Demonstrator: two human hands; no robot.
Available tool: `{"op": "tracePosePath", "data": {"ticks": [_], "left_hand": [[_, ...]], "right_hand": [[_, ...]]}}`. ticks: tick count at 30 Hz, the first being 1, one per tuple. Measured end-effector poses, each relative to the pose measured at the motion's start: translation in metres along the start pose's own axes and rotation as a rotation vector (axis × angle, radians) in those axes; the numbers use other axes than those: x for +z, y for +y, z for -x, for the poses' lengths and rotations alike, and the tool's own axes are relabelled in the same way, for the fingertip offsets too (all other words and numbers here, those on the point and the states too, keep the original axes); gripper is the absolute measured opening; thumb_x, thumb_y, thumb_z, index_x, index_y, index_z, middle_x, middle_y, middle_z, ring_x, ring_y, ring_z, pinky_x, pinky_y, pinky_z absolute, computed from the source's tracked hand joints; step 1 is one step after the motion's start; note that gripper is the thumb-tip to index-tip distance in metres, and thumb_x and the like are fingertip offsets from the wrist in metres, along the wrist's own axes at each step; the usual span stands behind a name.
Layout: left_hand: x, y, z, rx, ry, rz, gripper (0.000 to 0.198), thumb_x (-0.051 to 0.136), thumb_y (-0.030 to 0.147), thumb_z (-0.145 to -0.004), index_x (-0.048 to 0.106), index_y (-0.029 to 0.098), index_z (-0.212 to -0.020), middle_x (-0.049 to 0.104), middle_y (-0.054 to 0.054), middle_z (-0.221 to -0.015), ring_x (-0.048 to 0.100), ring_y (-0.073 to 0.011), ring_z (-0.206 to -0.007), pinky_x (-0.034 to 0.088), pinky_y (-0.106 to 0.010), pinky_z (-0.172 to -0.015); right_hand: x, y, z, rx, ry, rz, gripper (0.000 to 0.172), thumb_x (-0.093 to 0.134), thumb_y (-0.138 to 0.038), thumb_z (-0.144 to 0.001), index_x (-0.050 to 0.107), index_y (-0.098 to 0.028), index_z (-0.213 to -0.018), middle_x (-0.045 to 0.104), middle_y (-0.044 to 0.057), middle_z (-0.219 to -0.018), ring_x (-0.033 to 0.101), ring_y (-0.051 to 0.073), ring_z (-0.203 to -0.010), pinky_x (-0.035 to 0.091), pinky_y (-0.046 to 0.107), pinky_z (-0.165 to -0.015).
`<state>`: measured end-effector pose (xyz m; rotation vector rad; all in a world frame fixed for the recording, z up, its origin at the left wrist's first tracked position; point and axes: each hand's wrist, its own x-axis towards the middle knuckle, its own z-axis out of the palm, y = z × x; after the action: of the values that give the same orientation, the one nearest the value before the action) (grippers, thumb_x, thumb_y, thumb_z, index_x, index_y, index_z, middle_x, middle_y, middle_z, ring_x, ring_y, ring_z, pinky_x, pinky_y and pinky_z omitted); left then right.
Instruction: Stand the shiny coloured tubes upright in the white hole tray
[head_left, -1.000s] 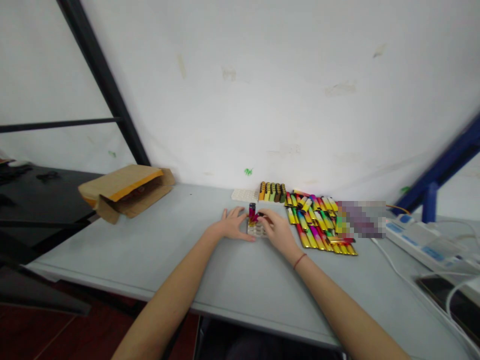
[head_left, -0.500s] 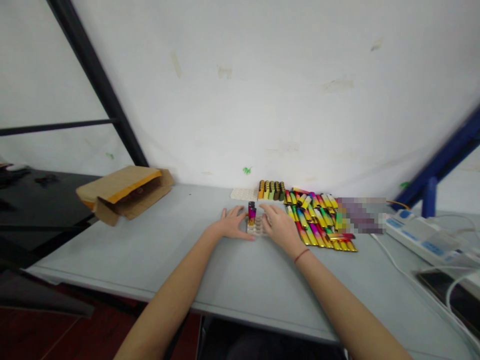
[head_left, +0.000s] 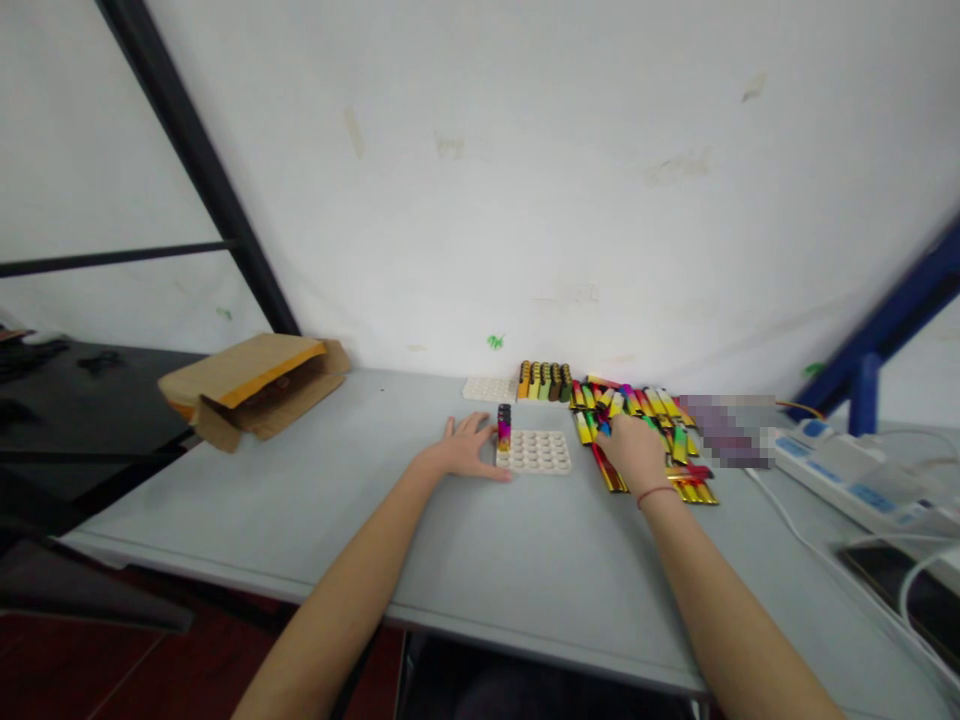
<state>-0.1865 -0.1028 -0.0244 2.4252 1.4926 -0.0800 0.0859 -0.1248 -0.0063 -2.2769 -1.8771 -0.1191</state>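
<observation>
My left hand (head_left: 463, 448) lies on the table with its fingers spread, at the left end of a white tray with rows of round holes (head_left: 544, 452). Its thumb reaches the tray's near left corner. Dark-topped purple and yellow lighters (head_left: 504, 428) stand upright in the tray's left column, close to my left fingertips. My right hand (head_left: 636, 450) is over the pile of colourful lighters (head_left: 681, 445) on the right. Its fingers bend down among them and are mostly hidden, so any hold on a lighter cannot be made out.
Behind stands a filled block of upright lighters (head_left: 544, 382), beside another white holed tray (head_left: 489, 388). An opened brown cardboard package (head_left: 255, 385) lies at the left. To the right are a blurred-out patch, a white power strip (head_left: 847, 480), cables and a dark phone-like slab (head_left: 900, 590).
My right hand has moved right, from the tray to the lighter pile, uncovering the tray's holes. My left hand has stayed at the tray's left end.
</observation>
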Motion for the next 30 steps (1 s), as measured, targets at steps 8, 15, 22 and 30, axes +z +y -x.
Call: {"op": "tracePosePath", "data": {"ticks": [8,15,22,30], "left_hand": [[0.002,0.000,0.000,-0.001,0.013,-0.005,0.107,0.054,0.081,-0.066,0.023,0.018,-0.147,0.012,-0.020,-0.155,0.005,-0.0335,-0.144,-0.001,-0.064,-0.109],[0.001,0.002,0.001,-0.002,0.018,-0.002,0.104,0.055,0.079,-0.067,0.023,0.020,-0.147,0.013,-0.018,-0.155,0.005,-0.0336,-0.144,0.000,-0.065,-0.108],[-0.001,0.004,0.001,-0.011,-0.001,0.004,0.104,0.054,0.079,-0.068,0.021,0.021,-0.148,0.012,-0.018,-0.156,0.003,-0.0325,-0.144,-0.001,-0.064,-0.109],[-0.001,0.004,0.002,-0.006,0.002,0.000,0.105,0.053,0.080,-0.067,0.022,0.019,-0.147,0.012,-0.019,-0.155,0.003,-0.0338,-0.144,-0.001,-0.065,-0.108]], "right_hand": [[0.006,-0.004,0.003,-0.119,0.010,0.033,0.029,0.041,-0.015,-0.088,0.068,-0.005,-0.089,0.067,0.024,-0.090,0.064,0.029,-0.088,0.045,0.035,-0.074],[0.012,-0.013,-0.003,-0.208,0.087,-0.303,0.033,0.034,-0.017,-0.091,0.065,-0.010,-0.087,0.068,0.017,-0.086,0.064,0.025,-0.082,0.043,0.032,-0.072],[0.024,-0.027,-0.001,-0.265,-0.150,-1.172,0.034,0.050,-0.052,-0.083,0.054,-0.019,-0.079,0.054,-0.002,-0.058,0.053,0.015,-0.054,0.042,0.026,-0.051],[0.021,-0.037,0.003,-0.031,-0.248,-1.619,0.040,0.050,-0.062,-0.081,0.045,-0.023,-0.078,0.032,-0.011,-0.046,0.027,0.006,-0.033,0.020,0.018,-0.032]]}}
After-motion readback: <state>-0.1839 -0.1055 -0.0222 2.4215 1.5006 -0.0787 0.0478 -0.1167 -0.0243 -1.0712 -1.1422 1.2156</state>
